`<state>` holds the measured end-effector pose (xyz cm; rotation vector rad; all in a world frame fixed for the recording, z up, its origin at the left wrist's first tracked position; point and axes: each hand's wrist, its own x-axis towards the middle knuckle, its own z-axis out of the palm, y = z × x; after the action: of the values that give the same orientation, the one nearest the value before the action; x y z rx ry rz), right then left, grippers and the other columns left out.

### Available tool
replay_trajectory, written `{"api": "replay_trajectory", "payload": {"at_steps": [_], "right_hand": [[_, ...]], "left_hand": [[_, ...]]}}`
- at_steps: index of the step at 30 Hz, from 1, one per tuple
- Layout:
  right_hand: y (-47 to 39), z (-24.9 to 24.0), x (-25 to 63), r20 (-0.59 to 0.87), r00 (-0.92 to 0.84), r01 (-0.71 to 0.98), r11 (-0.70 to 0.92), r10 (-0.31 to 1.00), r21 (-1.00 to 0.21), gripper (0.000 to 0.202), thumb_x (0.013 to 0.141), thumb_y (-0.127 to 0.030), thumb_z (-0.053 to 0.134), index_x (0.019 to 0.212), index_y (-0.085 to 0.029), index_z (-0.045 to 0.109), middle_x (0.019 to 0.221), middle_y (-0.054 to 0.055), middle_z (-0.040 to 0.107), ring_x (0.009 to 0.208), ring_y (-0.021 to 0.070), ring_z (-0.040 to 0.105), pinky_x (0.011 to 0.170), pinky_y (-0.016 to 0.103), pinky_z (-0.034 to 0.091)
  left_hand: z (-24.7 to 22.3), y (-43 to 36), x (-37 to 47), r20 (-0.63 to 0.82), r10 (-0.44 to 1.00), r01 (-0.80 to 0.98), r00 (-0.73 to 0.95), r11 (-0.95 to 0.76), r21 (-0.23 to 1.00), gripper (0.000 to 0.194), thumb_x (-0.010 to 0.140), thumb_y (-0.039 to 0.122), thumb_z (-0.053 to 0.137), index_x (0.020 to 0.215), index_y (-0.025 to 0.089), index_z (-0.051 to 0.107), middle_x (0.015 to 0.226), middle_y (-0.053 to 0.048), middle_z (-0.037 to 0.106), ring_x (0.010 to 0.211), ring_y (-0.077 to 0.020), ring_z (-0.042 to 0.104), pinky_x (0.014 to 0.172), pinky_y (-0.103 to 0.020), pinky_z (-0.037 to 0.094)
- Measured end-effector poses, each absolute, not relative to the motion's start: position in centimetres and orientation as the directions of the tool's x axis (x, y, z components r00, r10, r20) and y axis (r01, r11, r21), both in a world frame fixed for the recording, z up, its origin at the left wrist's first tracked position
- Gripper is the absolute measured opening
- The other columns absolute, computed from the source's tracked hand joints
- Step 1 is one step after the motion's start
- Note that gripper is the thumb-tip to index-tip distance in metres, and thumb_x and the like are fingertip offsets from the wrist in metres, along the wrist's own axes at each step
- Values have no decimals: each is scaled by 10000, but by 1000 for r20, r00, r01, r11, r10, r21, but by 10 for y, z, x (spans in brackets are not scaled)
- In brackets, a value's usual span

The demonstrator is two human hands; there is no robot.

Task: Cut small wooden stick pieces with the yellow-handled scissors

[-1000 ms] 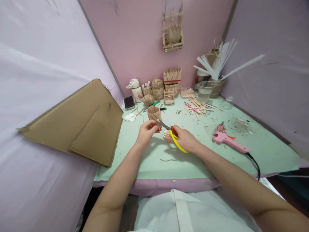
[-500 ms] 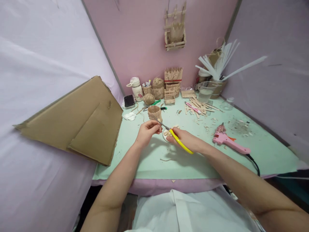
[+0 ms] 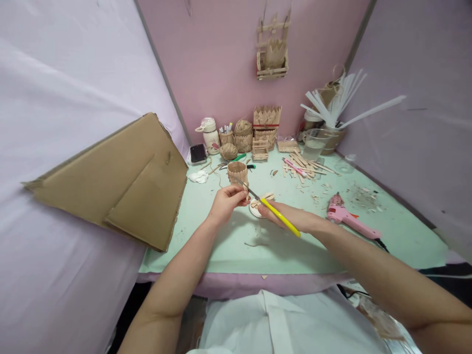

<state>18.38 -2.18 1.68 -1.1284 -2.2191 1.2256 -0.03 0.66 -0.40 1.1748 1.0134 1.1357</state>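
Note:
My right hand [image 3: 282, 216] is closed around the yellow handles of a pair of scissors [image 3: 278, 216], whose blades point up and left toward my other hand. Pinched in my left hand [image 3: 228, 200] is a small wooden stick piece [image 3: 247, 195], mostly covered by the fingers and right by the blades. Just beyond the fingers stands a round cup [image 3: 238, 172] covered in wooden sticks, upright on the table. Under my right hand is a white round lid or dish [image 3: 255, 210] bearing several cut stick pieces [image 3: 267, 197].
A pink glue gun [image 3: 350, 219] lies to the right, near scattered scraps. Loose wooden sticks [image 3: 306, 164] and a pink cutter [image 3: 295, 167] lie behind. Twine [image 3: 228, 151], a white bottle [image 3: 211, 137] and stick-covered holders [image 3: 266, 128] line the back. Cardboard [image 3: 110, 187] leans at left.
The scissors and my right hand have shifted slightly right and down, with the handles closer together. My left hand keeps its pinch. The view has tilted a little.

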Motion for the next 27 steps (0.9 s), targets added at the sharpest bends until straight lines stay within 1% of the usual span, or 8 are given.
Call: {"api": "replay_trajectory", "payload": {"at_steps": [4,9,12,18,23,27], "right_hand": [[-26,20,184,-104,-643,455,269,758,-849,477,838,-661,254,703,-211,341,568,-49,353,505,92,302,450,234,296],[-30,21,188,-264,-621,518,134,737,-845,505,790,-711,328,695,-216,330,535,-61,336,457,83,321,416,231,326],[-31,16,190,-318,-597,560,99,737,-823,519,807,-706,292,660,-210,335,500,-55,344,434,84,337,410,233,332],[-31,6,192,-358,-545,620,76,758,-781,538,805,-714,273,618,-211,312,449,-57,329,404,89,346,382,230,312],[-34,6,195,-346,-532,611,69,773,-788,538,799,-709,294,635,-201,359,497,-54,369,435,85,355,401,217,316],[-37,2,200,-337,-525,597,55,781,-800,534,787,-712,316,662,-197,386,524,-58,345,454,80,327,403,210,291]], "left_hand": [[-5,6,1,-52,983,-113,173,73,991,228,602,307,721,695,115,641,632,-16,628,605,-109,591,664,-270,485],[-10,5,1,-112,962,-115,250,144,983,231,607,309,728,693,111,647,640,-19,624,606,-94,575,686,-265,485],[-11,5,0,-144,943,-114,302,185,976,230,614,310,728,677,106,643,657,-20,614,617,-83,564,700,-253,480],[-7,4,0,-187,913,-110,364,241,964,234,599,300,740,624,100,622,632,-12,581,595,-70,532,657,-222,459],[-9,4,2,-232,898,-108,373,290,951,237,584,296,751,627,94,633,655,-23,593,619,-77,543,655,-218,462],[-14,6,4,-247,883,-99,399,309,946,243,589,301,751,659,92,649,680,-33,610,633,-79,552,662,-221,471]]}}
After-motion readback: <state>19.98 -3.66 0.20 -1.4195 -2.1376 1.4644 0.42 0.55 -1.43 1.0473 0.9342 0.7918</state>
